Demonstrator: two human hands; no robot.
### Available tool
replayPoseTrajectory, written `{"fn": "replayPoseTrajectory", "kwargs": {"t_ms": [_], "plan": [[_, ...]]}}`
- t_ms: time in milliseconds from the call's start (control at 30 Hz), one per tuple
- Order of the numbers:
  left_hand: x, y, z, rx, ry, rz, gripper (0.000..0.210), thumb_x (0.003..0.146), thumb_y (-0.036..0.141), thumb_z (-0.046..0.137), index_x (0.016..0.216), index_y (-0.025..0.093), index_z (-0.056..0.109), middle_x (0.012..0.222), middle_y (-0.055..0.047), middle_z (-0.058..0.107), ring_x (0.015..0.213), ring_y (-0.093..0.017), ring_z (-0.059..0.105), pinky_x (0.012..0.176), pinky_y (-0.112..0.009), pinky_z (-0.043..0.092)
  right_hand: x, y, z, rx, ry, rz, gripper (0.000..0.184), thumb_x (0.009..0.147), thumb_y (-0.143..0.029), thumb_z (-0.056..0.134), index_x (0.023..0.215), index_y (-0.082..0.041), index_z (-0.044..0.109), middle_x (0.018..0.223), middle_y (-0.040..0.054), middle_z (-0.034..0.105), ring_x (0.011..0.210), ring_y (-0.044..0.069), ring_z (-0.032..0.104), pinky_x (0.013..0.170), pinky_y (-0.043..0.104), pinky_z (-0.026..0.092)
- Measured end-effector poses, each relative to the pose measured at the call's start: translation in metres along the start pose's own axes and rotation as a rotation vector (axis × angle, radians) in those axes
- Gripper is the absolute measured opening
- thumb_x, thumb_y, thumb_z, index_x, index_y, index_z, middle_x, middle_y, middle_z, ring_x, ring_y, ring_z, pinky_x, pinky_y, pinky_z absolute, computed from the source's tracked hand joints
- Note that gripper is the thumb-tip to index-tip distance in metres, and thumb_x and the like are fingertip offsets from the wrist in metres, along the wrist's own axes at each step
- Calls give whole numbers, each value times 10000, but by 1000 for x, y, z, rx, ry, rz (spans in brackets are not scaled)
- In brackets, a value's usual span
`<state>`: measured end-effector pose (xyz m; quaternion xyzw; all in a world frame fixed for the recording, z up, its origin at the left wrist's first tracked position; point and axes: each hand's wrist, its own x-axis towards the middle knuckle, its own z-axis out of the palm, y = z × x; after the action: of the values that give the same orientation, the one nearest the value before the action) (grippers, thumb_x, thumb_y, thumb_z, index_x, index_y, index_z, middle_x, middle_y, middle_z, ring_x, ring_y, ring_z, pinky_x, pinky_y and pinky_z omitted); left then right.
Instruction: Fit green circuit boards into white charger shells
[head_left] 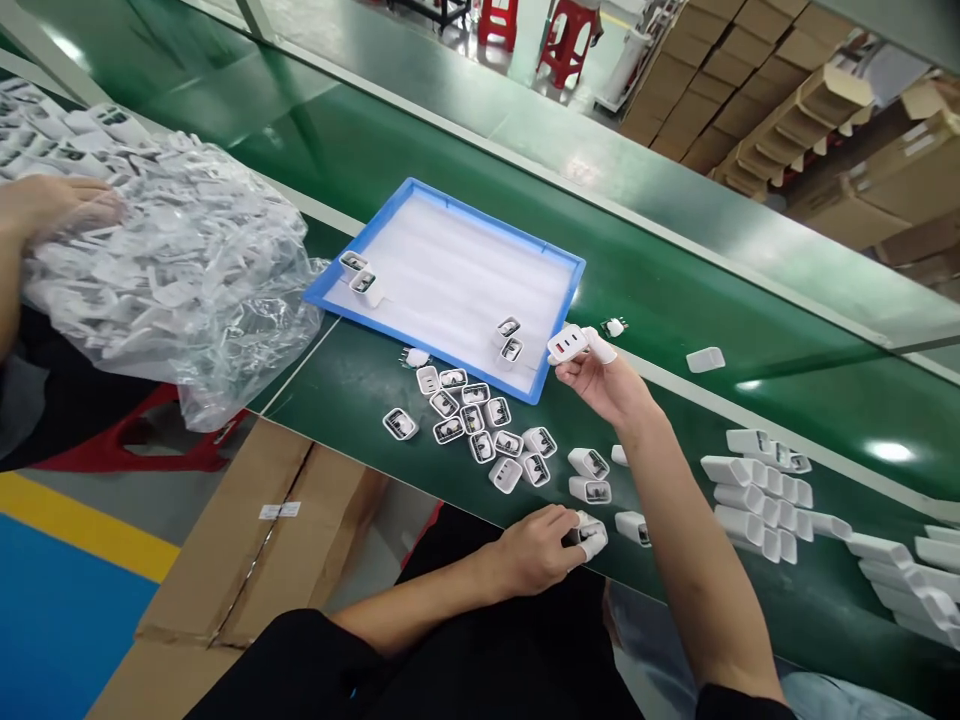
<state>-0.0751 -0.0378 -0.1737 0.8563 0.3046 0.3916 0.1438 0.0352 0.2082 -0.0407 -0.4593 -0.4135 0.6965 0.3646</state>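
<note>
My right hand pinches a white charger above the right corner of the blue tray; the end with the port openings faces me. A white covering sits on one of its fingertips. Down at the table's near edge, my left hand is closed on a white charger housing, partly hidden by the fingers. Several open charger housings with parts inside stand between my hands and the tray. Two more pairs of housings rest at the tray's near side.
On the left, another person's hand reaches into a plastic bag heaped with white housings. Rows of white housings lie to the right. A loose circuit part and a single housing lie beyond my right hand.
</note>
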Motion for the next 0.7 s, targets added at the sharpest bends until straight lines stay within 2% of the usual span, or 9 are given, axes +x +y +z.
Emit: {"fn": "replayPoseTrajectory", "kwargs": {"t_ms": [133,333,400,467,533,567,633,667,700], "plan": [[1,1,-3,-30,16,-10,388,1004,75,608,1327,191,789,1030,-100,682,885,-202,657,806,-326,641,-5,3,7,35,-52,-11,520,847,-739,900,965,-293,659,853,-3,770,763,210,753,740,376,678],[-3,-3,0,-124,-126,-61,320,1014,103,672,1274,223,815,1024,-89,691,923,-205,701,856,-352,683,-13,-5,13,-12,-159,-47,625,765,-833,874,952,-297,615,801,-4,690,729,212,675,631,364,608],[-2,0,-2,-211,-86,-88,292,1028,135,690,1267,232,825,1008,-83,701,895,-198,716,820,-343,694,-15,-9,13,-41,-184,-54,650,759,-871,849,933,-298,597,782,-6,670,728,213,665,628,369,603],[4,9,-11,-399,72,-129,251,1047,204,732,1273,235,836,1042,-96,738,909,-201,759,807,-337,711,-16,-13,11,-71,-184,-67,651,775,-888,828,928,-299,596,789,-1,665,749,220,676,634,370,599],[14,19,-33,-713,305,-296,233,1035,266,808,1263,239,846,1113,-109,785,978,-218,811,867,-352,730,-17,-16,9,-103,-163,-78,632,806,-885,812,938,-298,617,823,13,684,777,231,696,648,380,608],[22,23,-49,-898,434,-445,240,1021,288,845,1257,245,847,1157,-108,806,1026,-228,830,914,-362,733,-18,-18,7,-115,-151,-80,623,813,-877,819,944,-297,632,841,18,699,783,233,703,661,388,619],[42,24,-89,-1240,727,-833,242,1014,334,873,1243,265,835,1224,-79,835,1082,-223,844,945,-346,733,-17,-19,3,-130,-139,-77,612,808,-857,860,942,-294,661,871,24,733,782,227,713,699,400,648],[53,21,-110,-1389,847,-1020,250,1047,360,839,1281,274,820,1286,-71,839,1130,-220,845,954,-330,733,-16,-18,1,-138,-142,-72,601,805,-840,886,940,-292,677,882,24,751,782,222,719,725,401,662],[65,16,-130,-1525,918,-1151,266,1068,350,812,1320,266,805,1318,-73,840,1146,-219,847,950,-320,738,-14,-18,-1,-148,-144,-66,581,807,-812,913,942,-291,694,891,24,770,787,216,727,755,398,673]]}}
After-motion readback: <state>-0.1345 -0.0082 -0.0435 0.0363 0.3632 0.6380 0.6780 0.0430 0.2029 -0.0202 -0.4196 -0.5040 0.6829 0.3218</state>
